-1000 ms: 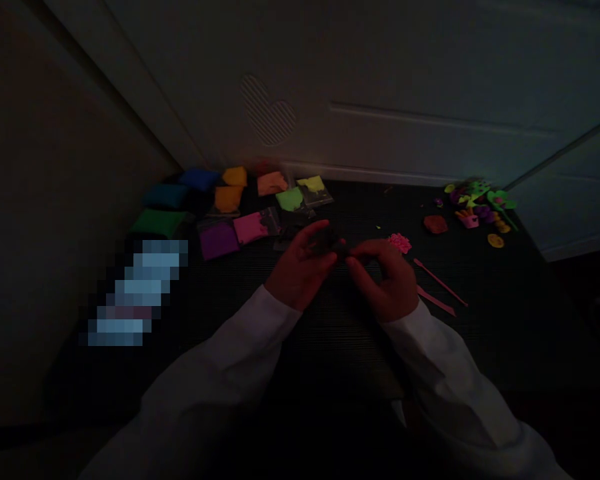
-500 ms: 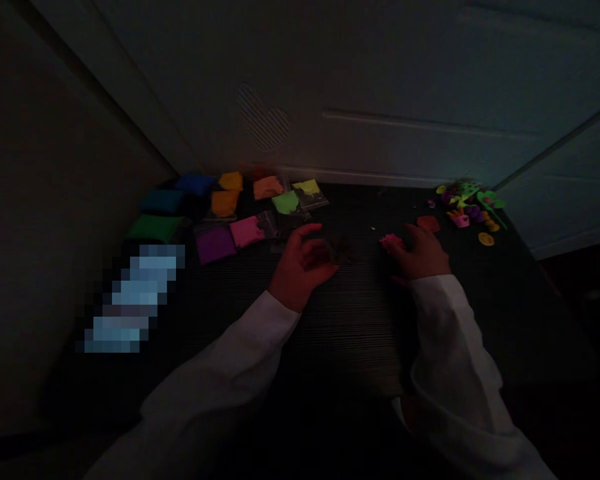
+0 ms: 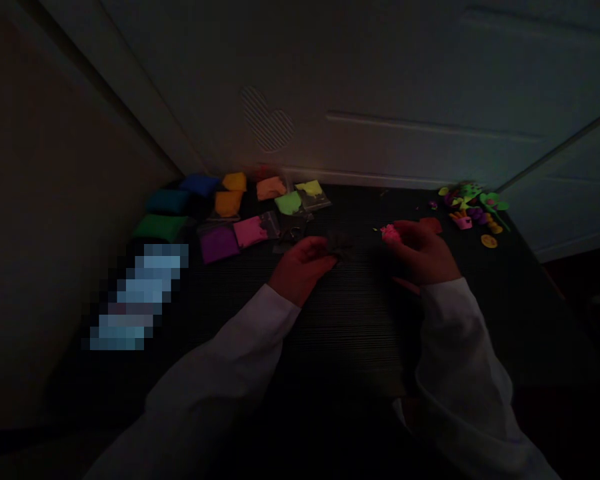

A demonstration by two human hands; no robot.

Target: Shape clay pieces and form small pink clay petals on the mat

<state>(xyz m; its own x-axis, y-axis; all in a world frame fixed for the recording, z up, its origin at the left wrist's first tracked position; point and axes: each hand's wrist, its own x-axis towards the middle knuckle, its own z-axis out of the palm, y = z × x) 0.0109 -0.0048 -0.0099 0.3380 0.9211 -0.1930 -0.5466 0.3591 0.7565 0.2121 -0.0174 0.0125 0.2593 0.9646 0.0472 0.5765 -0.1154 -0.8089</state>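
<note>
In the dim head view my left hand (image 3: 303, 267) is left of the table's middle. Its thumb and fingers are pinched on a dark piece (image 3: 343, 247) with several points, hard to make out against the black table. My right hand (image 3: 425, 252) is curled, its thumb and fingers on a bright pink lump of modelling clay (image 3: 391, 233) with a rough, bumpy surface. Behind the right-hand fingers lies a flat red piece (image 3: 431, 225). A tiny yellow-green scrap (image 3: 375, 229) is just left of the pink clay.
Bags of coloured clay stand at the back left, among them a purple one (image 3: 220, 244), a pink one (image 3: 250, 231) and a green one (image 3: 161, 228). A lit, blurred-out screen (image 3: 140, 297) lies at left. Small finished clay figures (image 3: 473, 207) and a yellow disc (image 3: 489, 241) sit at back right.
My left-hand fingers have closed together on the dark piece. My right hand has lifted the pink clay slightly and turned it. The view has shifted a little.
</note>
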